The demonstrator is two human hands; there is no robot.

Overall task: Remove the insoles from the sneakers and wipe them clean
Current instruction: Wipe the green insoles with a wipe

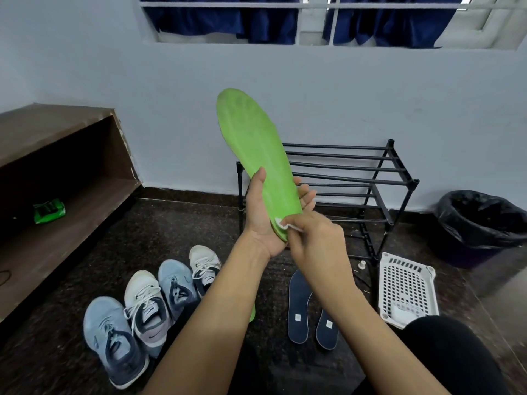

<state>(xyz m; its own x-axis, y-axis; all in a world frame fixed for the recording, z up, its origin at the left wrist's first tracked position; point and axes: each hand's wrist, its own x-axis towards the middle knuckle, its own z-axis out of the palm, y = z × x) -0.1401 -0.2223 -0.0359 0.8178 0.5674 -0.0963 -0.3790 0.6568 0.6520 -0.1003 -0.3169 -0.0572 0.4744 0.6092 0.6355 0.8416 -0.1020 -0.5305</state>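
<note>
My left hand (263, 212) grips the heel half of a green insole (251, 143) and holds it upright, toe end pointing up. My right hand (316, 240) pinches a small white wipe (281, 223) against the insole's heel end. Two dark blue insoles (298, 303) lie flat on the floor below my right forearm. A sliver of another green insole (252, 315) shows under my left forearm. Several sneakers, two white (147, 303) and two light blue (111, 334), stand in a row on the floor at the lower left.
A black metal shoe rack (379, 178) stands against the wall behind my hands. A white perforated basket (407, 286) lies to the right, and a bin lined with a black bag (482, 220) is beyond it. A brown wooden shelf (62, 172) at left holds a green packet (49, 209).
</note>
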